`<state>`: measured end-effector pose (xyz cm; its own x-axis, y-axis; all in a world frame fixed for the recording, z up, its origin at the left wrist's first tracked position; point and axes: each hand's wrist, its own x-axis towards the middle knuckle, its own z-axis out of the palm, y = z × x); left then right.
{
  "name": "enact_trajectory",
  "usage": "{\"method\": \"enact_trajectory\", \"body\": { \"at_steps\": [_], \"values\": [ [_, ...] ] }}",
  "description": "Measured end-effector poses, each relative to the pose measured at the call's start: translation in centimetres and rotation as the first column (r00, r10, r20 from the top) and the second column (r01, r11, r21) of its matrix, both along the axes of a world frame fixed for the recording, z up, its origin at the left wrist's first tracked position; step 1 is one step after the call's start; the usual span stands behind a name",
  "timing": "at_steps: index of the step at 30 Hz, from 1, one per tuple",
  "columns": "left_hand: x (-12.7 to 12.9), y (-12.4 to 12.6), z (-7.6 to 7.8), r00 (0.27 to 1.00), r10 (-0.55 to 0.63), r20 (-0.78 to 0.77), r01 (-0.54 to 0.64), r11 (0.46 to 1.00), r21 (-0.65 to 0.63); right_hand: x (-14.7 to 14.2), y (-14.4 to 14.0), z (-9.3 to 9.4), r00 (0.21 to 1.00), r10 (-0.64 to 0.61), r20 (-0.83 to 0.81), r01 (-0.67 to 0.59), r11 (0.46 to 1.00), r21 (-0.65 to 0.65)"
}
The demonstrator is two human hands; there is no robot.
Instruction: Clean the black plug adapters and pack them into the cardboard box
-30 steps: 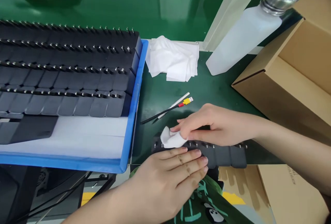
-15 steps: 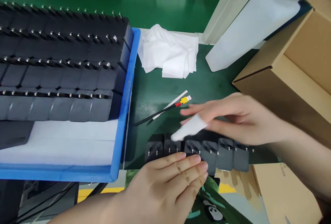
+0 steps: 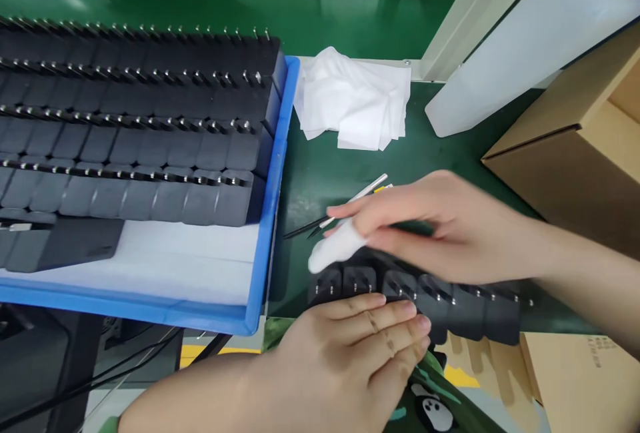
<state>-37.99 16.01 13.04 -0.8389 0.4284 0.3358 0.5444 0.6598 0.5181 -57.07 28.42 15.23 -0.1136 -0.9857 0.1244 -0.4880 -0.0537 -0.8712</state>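
Observation:
A row of several black plug adapters (image 3: 465,310) lies along the near edge of the green mat. My left hand (image 3: 350,360) rests flat against the near side of the row, fingers together on the adapters. My right hand (image 3: 430,226) hovers just above the row's left part with a white wipe (image 3: 337,246) wrapped over a finger. The wipe's tip points at the leftmost adapters.
A blue tray (image 3: 270,200) with rows of black adapters on white foam fills the left. A pile of white wipes (image 3: 355,100), a white bottle (image 3: 520,53), thin probes with a cable (image 3: 350,203) and a cardboard box (image 3: 575,153) lie beyond and right.
My right hand lifted the wipe off the row's left end and swept to the right, then came back left above the adapters. My left hand stayed pressed on the row.

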Motion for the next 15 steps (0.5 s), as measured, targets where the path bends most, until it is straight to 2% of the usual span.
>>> {"method": "enact_trajectory", "body": {
  "at_steps": [3,5,10,13,15],
  "values": [
    [0.1,0.1,-0.2,1.000,-0.004,0.012,0.003,0.999,0.034,1.0,-1.9,-0.9,0.964,0.247,0.102,-0.255,0.965,0.066],
    [0.2,0.4,-0.4,1.000,0.024,0.002,-0.024,0.998,0.051,0.6,-1.9,-1.1,0.927,0.345,0.147,-0.359,0.930,0.080],
    [0.3,1.5,-1.2,0.978,0.193,-0.075,-0.186,0.978,0.098,-1.2,-1.2,-0.7,0.922,0.377,0.089,-0.383,0.921,0.071],
    [0.3,1.8,-1.5,0.972,0.214,-0.100,-0.201,0.972,0.123,-0.7,-1.8,-0.5,0.956,0.276,0.101,-0.282,0.958,0.050],
    [0.3,1.8,-1.5,0.977,0.193,-0.094,-0.182,0.977,0.111,-0.1,-2.1,-0.7,0.963,0.243,0.120,-0.255,0.962,0.095]
  ]
}}
